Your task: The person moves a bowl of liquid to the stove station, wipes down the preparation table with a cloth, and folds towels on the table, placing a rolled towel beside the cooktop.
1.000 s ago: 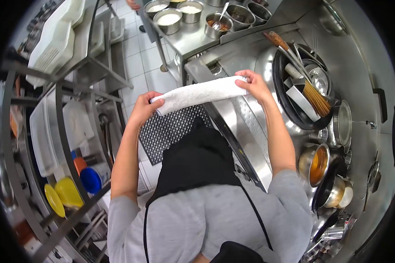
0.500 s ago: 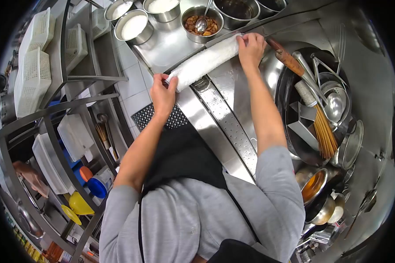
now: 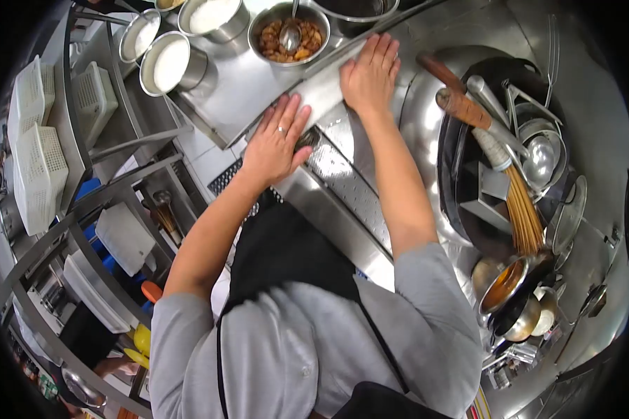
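A rolled or folded white cloth (image 3: 323, 94) lies along the edge of the steel counter, partly covered by my hands. My left hand (image 3: 278, 140) is flat on its near-left end, fingers stretched out and a ring on one of them. At the far-right end, my right hand (image 3: 372, 75) presses down with straight fingers and the palm lowered. Just beyond the cloth stands a steel bowl of brown chunks (image 3: 267, 43) with a spoon (image 3: 291, 36) in it.
Steel pots of white contents (image 3: 169, 64) stand at the back left. On the right, a wok (image 3: 461, 188) holds ladles, strainers and a bamboo brush (image 3: 524, 209). A rack with white baskets (image 3: 38, 167) is on the left. Part of another person (image 3: 115, 364) shows at lower left.
Both hands have gone from gripping the cloth's ends to lying flat on it. The cloth looks lower and flatter against the counter. My view has shifted slightly.
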The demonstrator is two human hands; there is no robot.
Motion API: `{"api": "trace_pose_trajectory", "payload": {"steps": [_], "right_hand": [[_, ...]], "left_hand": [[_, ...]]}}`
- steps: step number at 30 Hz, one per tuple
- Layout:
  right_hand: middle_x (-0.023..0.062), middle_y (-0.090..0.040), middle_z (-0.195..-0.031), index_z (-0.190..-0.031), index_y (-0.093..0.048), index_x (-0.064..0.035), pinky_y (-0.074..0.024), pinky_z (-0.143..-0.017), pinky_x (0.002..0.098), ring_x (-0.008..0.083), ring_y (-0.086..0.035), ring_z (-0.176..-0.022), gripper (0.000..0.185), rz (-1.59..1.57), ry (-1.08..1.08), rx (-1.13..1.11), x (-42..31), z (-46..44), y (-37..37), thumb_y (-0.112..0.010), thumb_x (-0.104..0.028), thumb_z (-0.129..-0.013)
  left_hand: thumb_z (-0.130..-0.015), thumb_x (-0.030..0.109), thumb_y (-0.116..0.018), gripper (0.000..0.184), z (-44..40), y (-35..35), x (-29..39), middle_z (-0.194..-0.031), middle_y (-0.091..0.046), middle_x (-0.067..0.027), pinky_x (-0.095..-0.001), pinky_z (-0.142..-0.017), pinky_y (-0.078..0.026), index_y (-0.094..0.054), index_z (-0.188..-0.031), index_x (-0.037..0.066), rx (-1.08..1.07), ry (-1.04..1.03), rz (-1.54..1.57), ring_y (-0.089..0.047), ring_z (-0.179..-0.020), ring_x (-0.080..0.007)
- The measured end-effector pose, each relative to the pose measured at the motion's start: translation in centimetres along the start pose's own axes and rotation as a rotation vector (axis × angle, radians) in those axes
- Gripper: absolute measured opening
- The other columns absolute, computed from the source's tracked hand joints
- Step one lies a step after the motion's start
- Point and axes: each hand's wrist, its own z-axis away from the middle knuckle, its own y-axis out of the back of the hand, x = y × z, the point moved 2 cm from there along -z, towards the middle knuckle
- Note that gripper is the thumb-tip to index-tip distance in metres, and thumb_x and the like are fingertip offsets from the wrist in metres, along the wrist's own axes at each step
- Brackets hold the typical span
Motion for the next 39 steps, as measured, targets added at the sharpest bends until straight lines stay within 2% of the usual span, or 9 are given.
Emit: {"api": "trace_pose_trajectory", "payload": {"steps": [17, 21, 24, 25, 29, 31, 33, 35, 39], "right_hand": [[0.0329, -0.029, -0.159, -0.148, -0.037, 0.0121, -0.0105, -0.125, 0.0554, 0.0454, -0.018, -0.153, 0.081, -0.134, -0.002, -0.035, 0.1, -0.1, 0.5, -0.054, -0.048, -0.097], [0.0317, -0.031, -0.157, -0.149, -0.040, 0.0045, -0.0267, -0.119, 0.0549, 0.0472, -0.031, -0.144, 0.076, -0.302, 0.008, -0.020, 0.3, 3.7, 4.3, -0.065, -0.040, -0.092], [0.0229, -0.053, -0.138, -0.138, -0.050, -0.0015, -0.0392, -0.111, 0.0507, 0.0422, -0.046, -0.134, 0.057, -0.419, 0.159, 0.018, -1.0, 11.6, 10.8, -0.066, -0.029, -0.091], [0.0205, -0.056, -0.133, -0.137, -0.052, -0.0033, -0.0425, -0.108, 0.0494, 0.0400, -0.051, -0.128, 0.053, -0.475, 0.129, -0.048, -0.5, 15.1, 12.2, -0.066, -0.026, -0.092], [0.0180, -0.066, -0.118, -0.128, -0.062, -0.0068, -0.0535, -0.092, 0.0479, 0.0373, -0.065, -0.107, 0.040, -0.467, -0.085, -0.194, 4.5, 30.4, 17.0, -0.064, -0.025, -0.093], [0.0201, -0.069, -0.111, -0.123, -0.065, -0.0062, -0.0553, -0.086, 0.0493, 0.0392, -0.068, -0.098, 0.036, -0.355, -0.215, -0.180, 7.0, 36.5, 21.0, -0.063, -0.026, -0.093], [0.0218, -0.070, -0.107, -0.120, -0.066, -0.0053, -0.0550, -0.084, 0.0507, 0.0410, -0.068, -0.095, 0.034, -0.259, -0.334, -0.187, 9.2, 40.1, 25.8, -0.063, -0.026, -0.093], [0.0230, -0.070, -0.105, -0.118, -0.067, -0.0043, -0.0543, -0.084, 0.0517, 0.0423, -0.068, -0.094, 0.034, -0.195, -0.460, -0.190, 11.9, 44.0, 30.4, -0.064, -0.026, -0.092], [0.0236, -0.070, -0.105, -0.114, -0.069, -0.0025, -0.0542, -0.084, 0.0507, 0.0438, -0.068, -0.094, 0.032, -0.054, -0.483, -0.037, 17.2, 46.1, 36.9, -0.066, -0.025, -0.091]], "left_hand": [[-0.090, 0.033, -0.068, 0.088, -4.3, -0.1, 0.2, -0.166, -0.022, -0.0217, -0.0463, -0.125, -0.021, -0.022, -0.160, 0.005, -0.131, -0.035, 0.131, -0.020, -0.154, -0.0391], [-0.096, 0.041, -0.060, 0.085, -4.4, 1.6, 2.2, -0.166, -0.019, -0.0246, -0.0521, -0.124, -0.018, -0.020, -0.161, 0.003, -0.041, -0.165, -0.125, -0.017, -0.153, -0.0435], [-0.098, 0.025, -0.059, 0.069, 0.1, 4.1, 6.1, -0.163, -0.024, -0.0285, -0.0531, -0.121, -0.024, -0.031, -0.156, 0.000, 0.164, -0.290, 0.134, -0.025, -0.149, -0.0488], [-0.095, 0.015, -0.062, 0.062, 2.7, 4.9, 8.2, -0.145, -0.049, -0.0280, -0.0495, -0.109, -0.040, -0.041, -0.152, -0.002, 0.260, -0.282, 0.199, -0.050, -0.130, -0.0440], [-0.092, -0.001, -0.064, 0.041, 16.5, -1.9, 9.9, -0.082, -0.062, -0.0079, -0.0294, -0.061, -0.045, -0.060, -0.133, -0.004, 0.224, 0.022, 0.649, -0.053, -0.065, -0.0163], [-0.090, -0.002, -0.064, 0.036, 22.5, -7.2, 11.1, -0.080, -0.063, -0.0073, -0.0279, -0.058, -0.044, -0.066, -0.126, 0.000, 0.127, 0.073, 0.621, -0.051, -0.062, -0.0137], [-0.090, -0.002, -0.062, 0.029, 26.7, -10.7, 13.3, -0.088, -0.069, -0.0148, -0.0378, -0.066, -0.051, -0.069, -0.119, -0.001, 0.085, -0.039, 0.530, -0.064, -0.071, -0.0280], [-0.090, -0.001, -0.060, 0.029, 30.4, -13.3, 15.2, -0.100, -0.071, -0.0210, -0.0386, -0.079, -0.055, -0.068, -0.117, -0.002, -0.260, 0.185, 0.502, -0.071, -0.089, -0.0349], [-0.089, 0.000, -0.061, 0.028, 34.9, -18.1, 17.0, -0.096, -0.067, -0.0173, -0.0424, -0.076, -0.055, -0.068, -0.116, -0.003, -0.172, 0.103, 0.662, -0.067, -0.081, -0.0353]]}}
